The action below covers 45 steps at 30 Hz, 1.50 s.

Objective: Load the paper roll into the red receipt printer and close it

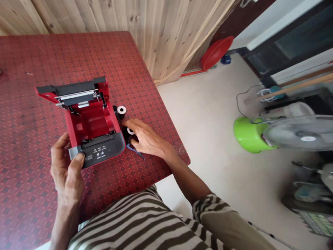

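Note:
A small red and grey printer stands on the red patterned table with its lid swung open toward the back. My left hand grips its front left corner, thumb on the grey control panel. To the right of the printer, my right hand curls around a dark roll with a white core. A second dark roll with a white core stands just behind it, against the printer's side. A dark strip trails from under my right hand.
The table's right edge and front corner lie close to my right wrist. Beyond it is pale floor with a green-based fan, a red basin leaning on the wooden wall, and cluttered items at the far right.

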{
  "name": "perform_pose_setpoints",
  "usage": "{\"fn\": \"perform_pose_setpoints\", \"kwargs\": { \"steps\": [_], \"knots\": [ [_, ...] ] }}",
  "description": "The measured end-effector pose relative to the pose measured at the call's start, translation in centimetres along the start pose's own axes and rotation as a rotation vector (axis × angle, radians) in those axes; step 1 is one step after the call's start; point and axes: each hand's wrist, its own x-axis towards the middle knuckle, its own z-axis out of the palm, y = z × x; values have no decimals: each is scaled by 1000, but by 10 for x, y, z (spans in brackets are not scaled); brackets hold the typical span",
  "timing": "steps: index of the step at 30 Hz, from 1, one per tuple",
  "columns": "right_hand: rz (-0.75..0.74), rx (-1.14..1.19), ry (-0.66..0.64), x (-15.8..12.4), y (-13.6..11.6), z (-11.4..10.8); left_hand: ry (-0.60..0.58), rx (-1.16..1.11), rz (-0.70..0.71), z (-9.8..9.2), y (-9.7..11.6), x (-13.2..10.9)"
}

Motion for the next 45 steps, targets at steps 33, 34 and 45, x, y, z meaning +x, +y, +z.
{"fn": "perform_pose_setpoints", "kwargs": {
  "steps": [33, 34, 45],
  "knots": [
    [71, 367, 143, 51, 29, -43, -33, 85, 43, -7, -3, 3],
    [66, 419, 145, 46, 22, -52, -40, 91, 31, -8, -2, 3],
    [-100, 511, -99, 19, -80, -92, 41, 246, 519, 2, 51, 4]
  ]
}}
